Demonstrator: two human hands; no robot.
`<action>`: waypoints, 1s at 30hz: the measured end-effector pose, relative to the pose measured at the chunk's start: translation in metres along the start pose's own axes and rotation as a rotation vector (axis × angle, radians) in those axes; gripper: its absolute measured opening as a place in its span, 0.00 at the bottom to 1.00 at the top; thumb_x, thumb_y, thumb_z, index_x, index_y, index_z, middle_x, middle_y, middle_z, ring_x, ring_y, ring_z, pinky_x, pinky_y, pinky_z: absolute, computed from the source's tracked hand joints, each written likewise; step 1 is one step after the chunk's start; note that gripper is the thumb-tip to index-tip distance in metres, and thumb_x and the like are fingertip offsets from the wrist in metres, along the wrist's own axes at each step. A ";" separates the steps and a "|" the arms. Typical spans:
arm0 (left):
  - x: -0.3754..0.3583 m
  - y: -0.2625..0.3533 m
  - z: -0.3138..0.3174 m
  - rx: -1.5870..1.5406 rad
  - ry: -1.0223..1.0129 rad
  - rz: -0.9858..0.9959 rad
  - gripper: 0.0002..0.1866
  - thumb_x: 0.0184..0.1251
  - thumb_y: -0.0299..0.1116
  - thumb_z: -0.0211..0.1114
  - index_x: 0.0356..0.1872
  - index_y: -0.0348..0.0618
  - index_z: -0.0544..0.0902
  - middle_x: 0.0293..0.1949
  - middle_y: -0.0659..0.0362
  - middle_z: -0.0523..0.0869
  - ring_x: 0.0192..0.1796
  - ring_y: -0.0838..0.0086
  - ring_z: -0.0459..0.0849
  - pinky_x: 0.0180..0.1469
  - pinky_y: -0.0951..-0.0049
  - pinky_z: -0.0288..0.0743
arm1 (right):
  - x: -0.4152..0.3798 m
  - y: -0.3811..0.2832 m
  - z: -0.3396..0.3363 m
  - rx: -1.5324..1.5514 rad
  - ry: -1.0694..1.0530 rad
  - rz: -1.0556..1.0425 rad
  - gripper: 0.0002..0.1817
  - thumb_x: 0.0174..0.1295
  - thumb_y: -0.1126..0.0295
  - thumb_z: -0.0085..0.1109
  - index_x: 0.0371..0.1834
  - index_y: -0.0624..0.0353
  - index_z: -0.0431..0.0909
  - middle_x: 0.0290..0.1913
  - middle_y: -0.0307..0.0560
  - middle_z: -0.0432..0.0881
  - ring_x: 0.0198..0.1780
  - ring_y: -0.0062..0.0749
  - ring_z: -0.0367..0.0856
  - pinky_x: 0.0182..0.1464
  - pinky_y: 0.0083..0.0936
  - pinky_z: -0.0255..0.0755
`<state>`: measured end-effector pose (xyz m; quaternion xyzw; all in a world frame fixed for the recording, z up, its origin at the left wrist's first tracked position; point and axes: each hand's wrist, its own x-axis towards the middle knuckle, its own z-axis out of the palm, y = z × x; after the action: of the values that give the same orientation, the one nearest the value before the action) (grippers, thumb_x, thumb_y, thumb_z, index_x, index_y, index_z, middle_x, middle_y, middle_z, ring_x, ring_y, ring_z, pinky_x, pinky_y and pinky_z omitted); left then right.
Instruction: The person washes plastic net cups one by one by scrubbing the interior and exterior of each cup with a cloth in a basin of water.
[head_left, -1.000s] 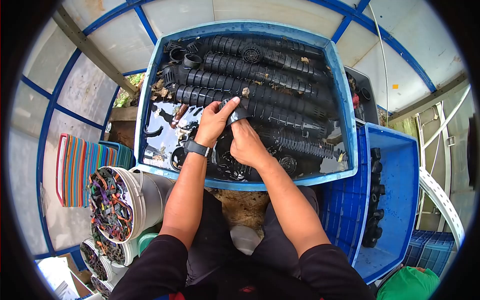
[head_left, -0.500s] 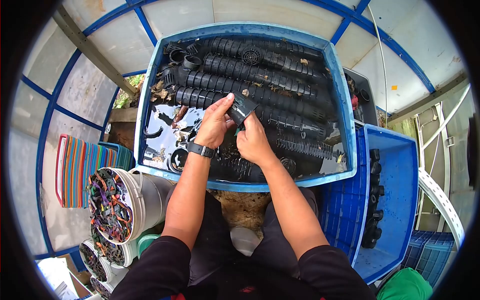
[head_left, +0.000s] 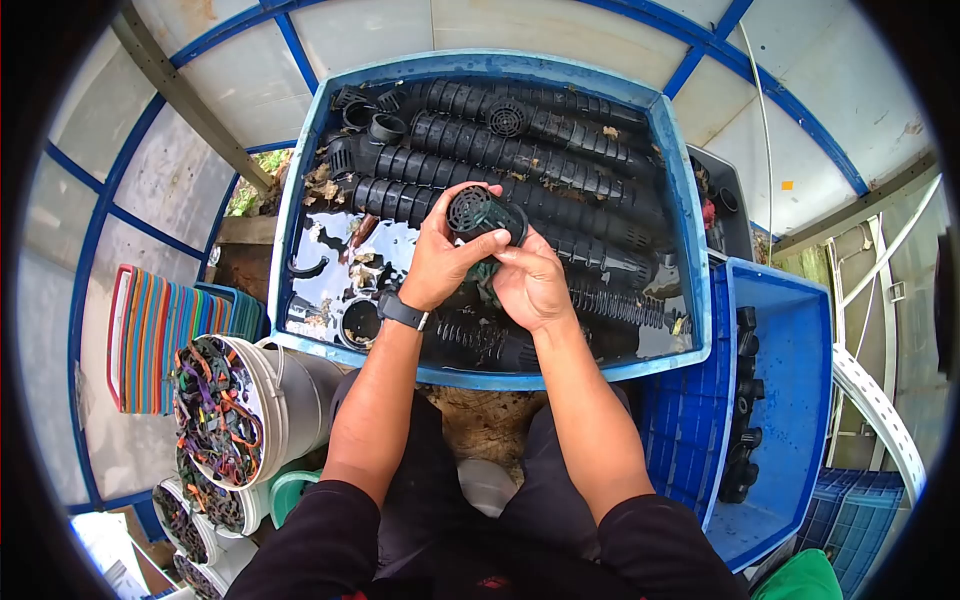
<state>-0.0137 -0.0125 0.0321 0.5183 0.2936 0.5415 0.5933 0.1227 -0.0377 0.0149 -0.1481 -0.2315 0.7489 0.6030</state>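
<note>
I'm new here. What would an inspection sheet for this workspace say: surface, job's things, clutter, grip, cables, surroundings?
Surface: blue tub holding dark water.
Job's things: slotted black pot above the tub; rows of nested pots in it; green thing, partly hidden, near the black pot.
Clutter: brown debris at the tub's left and on the rows.
Grip: left hand holds the black pot; right hand is at its rim, its hold partly hidden.
Cables: thin pale line down the wall; cable or not, unclear.
Surroundings: white bucket of coloured strips at left; blue crate with black things at right.
</note>
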 end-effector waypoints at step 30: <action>-0.008 -0.021 0.004 1.308 0.069 0.335 0.30 0.50 0.32 0.71 0.58 0.38 0.77 0.50 0.50 0.81 0.56 0.51 0.74 0.54 0.51 0.70 | -0.008 0.024 0.004 -1.221 0.460 -0.389 0.18 0.72 0.70 0.49 0.59 0.70 0.75 0.48 0.66 0.84 0.47 0.59 0.85 0.52 0.45 0.76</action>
<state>-0.0047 -0.0189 0.0122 0.7917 0.4954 0.3531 0.0558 0.1022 -0.0498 0.0051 -0.5730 -0.5009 0.3116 0.5689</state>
